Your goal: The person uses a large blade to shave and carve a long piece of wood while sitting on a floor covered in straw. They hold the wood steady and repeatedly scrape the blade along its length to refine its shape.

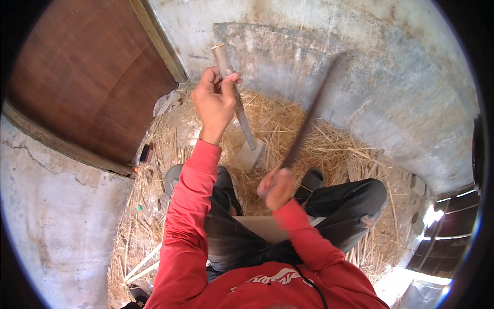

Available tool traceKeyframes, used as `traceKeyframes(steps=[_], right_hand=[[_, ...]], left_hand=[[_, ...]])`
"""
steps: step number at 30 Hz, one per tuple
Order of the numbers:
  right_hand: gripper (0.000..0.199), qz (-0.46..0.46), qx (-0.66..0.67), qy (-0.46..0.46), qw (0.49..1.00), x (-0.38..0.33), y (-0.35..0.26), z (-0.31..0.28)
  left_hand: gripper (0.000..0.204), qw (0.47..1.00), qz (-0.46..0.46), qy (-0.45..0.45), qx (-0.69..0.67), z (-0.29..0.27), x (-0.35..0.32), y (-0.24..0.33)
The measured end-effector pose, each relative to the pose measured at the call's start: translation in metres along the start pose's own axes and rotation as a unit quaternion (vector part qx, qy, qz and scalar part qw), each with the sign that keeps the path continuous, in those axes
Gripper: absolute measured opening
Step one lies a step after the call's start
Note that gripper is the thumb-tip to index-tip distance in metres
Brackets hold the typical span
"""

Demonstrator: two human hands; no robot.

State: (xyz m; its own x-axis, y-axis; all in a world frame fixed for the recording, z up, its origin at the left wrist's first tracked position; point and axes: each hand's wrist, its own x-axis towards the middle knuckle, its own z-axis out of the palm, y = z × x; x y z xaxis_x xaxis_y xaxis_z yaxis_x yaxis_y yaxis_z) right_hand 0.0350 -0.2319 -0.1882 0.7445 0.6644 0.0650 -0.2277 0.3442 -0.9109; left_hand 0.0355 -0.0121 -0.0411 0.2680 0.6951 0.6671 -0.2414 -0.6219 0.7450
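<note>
My left hand [212, 107] is raised in front of me, its fingers pinched around a grey-brown wooden stick [242, 117] just below the stick's pale cut top. The stick slants down, and its lower end meets a small pale block [251, 156] on the straw. In my right hand [278, 189], a fist low in front of my lap, is a long dark machete [310, 118]. Its blade points up and slightly right, smeared by motion, apart from the stick. The fist hides the machete's handle.
Loose straw [288, 126] and dry chips cover the floor around my feet. A worn plaster wall [360, 77] curves close ahead and right. At the left stands a brown door panel [92, 77] in a wooden frame. Pale split strips [141, 265] lie at my lower left.
</note>
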Motion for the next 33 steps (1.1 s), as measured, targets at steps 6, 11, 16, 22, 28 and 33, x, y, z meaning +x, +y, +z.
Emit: traceKeyframes(steps=[6, 11, 16, 22, 28, 33], right_hand=[[0.052, 0.485, -0.022, 0.174, 0.857, -0.037, 0.105, -0.059], [0.064, 0.227, -0.023, 0.024, 0.973, 0.034, -0.02, -0.015], [0.072, -0.082, 0.041, 0.074, 0.993, 0.057, -0.095, 0.039], [0.064, 0.36, -0.093, 0.019, 0.928, -0.038, 0.092, -0.043], [0.063, 0.352, -0.034, 0.119, 0.928, -0.001, 0.015, -0.019], [0.068, -0.01, 0.022, 0.031, 0.999, 0.064, -0.123, 0.034]], left_hand=[[0.008, 0.999, 0.005, 0.025, -0.02, -0.009, 0.017, -0.018], [0.008, 0.999, 0.006, 0.037, -0.029, -0.017, 0.02, -0.026], [0.008, 0.999, -0.005, 0.043, -0.02, -0.022, 0.021, -0.023], [0.007, 0.999, -0.01, 0.037, -0.015, -0.014, 0.02, -0.023], [0.011, 0.999, -0.017, 0.015, -0.027, -0.035, 0.02, -0.026], [0.01, 0.999, 0.005, 0.038, -0.01, -0.039, 0.022, -0.029]])
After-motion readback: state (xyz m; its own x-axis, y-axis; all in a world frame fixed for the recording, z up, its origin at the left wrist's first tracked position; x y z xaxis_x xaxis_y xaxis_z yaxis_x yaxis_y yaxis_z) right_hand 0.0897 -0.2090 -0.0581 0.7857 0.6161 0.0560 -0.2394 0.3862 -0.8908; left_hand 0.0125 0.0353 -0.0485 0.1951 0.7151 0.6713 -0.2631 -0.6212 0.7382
